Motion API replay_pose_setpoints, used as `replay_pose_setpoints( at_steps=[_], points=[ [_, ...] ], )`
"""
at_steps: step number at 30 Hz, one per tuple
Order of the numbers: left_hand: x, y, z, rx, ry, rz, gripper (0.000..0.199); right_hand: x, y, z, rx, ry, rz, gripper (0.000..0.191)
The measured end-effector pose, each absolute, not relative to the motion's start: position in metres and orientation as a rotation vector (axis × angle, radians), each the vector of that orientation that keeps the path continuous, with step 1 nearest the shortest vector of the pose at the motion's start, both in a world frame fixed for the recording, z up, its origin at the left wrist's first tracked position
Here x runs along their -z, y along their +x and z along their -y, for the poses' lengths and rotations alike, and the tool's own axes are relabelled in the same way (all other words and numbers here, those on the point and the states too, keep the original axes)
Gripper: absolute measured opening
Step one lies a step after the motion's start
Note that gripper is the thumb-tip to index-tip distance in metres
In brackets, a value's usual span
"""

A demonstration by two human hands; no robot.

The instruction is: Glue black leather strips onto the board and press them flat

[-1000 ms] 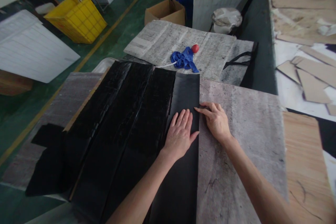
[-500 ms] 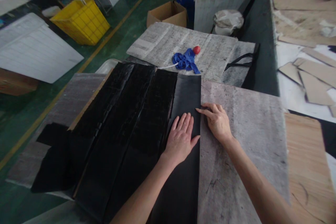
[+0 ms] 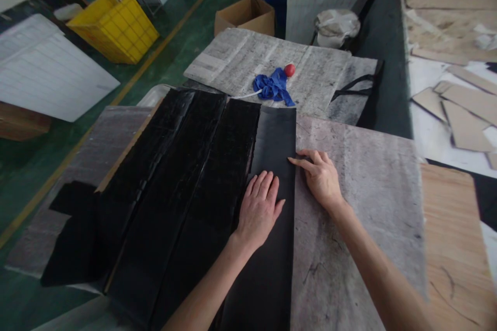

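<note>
My left hand (image 3: 261, 207) lies flat on a smooth black sheet strip (image 3: 274, 134), its fingers stretched and pointing away from me. At that strip's right edge is my right hand (image 3: 320, 176), closed, with one digit reaching over the edge and the other fingers curled beside it. Whether any fingertip is under the sheet is hidden. To the left, several glossy black panels (image 3: 194, 160) lie side by side, with narrow seams between them. A tan edge (image 3: 130, 147) shows along the leftmost panel. All of it rests on a worn grey board (image 3: 357, 207).
Beyond the panels, a blue cloth (image 3: 274, 85) and a small red ball-like thing (image 3: 289, 70) lie on another grey board (image 3: 229, 57). A cardboard box (image 3: 244, 15) and a pale bin (image 3: 326, 0) stand behind. On the right are a wooden board (image 3: 458, 238) and cardboard pieces (image 3: 466, 124).
My left hand has slid slightly left and toward me on the black strip. My right hand stays at the strip's edge. The whole view has shifted a little.
</note>
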State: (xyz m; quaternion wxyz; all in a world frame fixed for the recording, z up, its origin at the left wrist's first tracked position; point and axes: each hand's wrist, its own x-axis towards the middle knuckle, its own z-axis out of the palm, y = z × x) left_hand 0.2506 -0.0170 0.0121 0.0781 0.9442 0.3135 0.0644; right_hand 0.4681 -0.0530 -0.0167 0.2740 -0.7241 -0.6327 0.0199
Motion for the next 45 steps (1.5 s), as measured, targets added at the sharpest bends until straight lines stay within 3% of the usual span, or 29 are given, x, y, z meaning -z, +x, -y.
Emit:
replay_pose_setpoints(
  at_steps=[10,16,21,33,45],
  points=[
    [-0.006,0.25,0.019,-0.223,2.817,-0.938,0.054,0.007,0.468,0.054,-0.15,-1.842,1.614,0.027],
    [-0.007,0.249,0.02,-0.205,2.832,-0.963,0.054,-0.008,0.445,0.05,-0.074,-2.083,1.694,0.02],
    [-0.007,0.249,0.02,-0.207,2.839,-0.959,0.054,-0.016,0.436,0.043,-0.434,-2.3,1.44,0.009],
    [-0.006,0.249,0.019,-0.207,2.834,-0.956,0.054,-0.031,0.449,0.027,-0.766,-2.404,1.33,0.014],
    [-0.014,0.249,0.019,-0.202,2.794,-0.983,0.053,-0.015,0.437,0.042,-0.545,-2.282,1.187,0.019]
  ],
)
